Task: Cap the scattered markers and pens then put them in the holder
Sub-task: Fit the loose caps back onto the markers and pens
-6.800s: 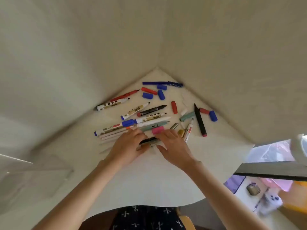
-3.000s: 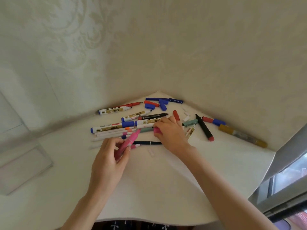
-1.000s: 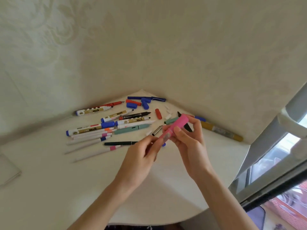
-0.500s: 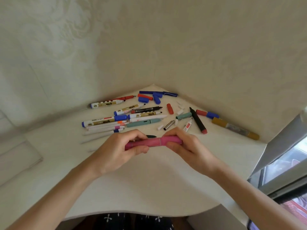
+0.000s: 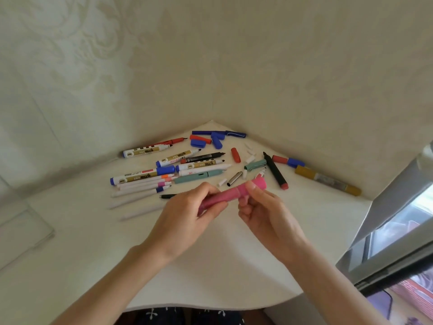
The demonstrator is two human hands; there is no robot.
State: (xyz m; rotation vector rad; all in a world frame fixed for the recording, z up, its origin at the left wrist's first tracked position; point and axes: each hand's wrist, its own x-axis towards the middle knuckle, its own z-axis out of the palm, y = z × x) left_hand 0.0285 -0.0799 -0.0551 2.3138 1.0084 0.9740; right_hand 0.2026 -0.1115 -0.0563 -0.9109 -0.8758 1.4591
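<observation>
one pink marker (image 5: 234,192), left hand (image 5: 187,214) hiding tail, right hand (image 5: 264,212) pinching

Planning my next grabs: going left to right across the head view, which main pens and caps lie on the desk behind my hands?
blue-capped white marker → teal pen → loose red cap → black marker with a red end → gold marker

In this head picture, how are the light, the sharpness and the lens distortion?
Head view: soft daylight, brightest at the window frame on the right, no glare on the table. Head view: wide-angle bending curves the table's near edge. Head view: the pink marker, held by the left hand and right hand, looks slightly soft.
</observation>
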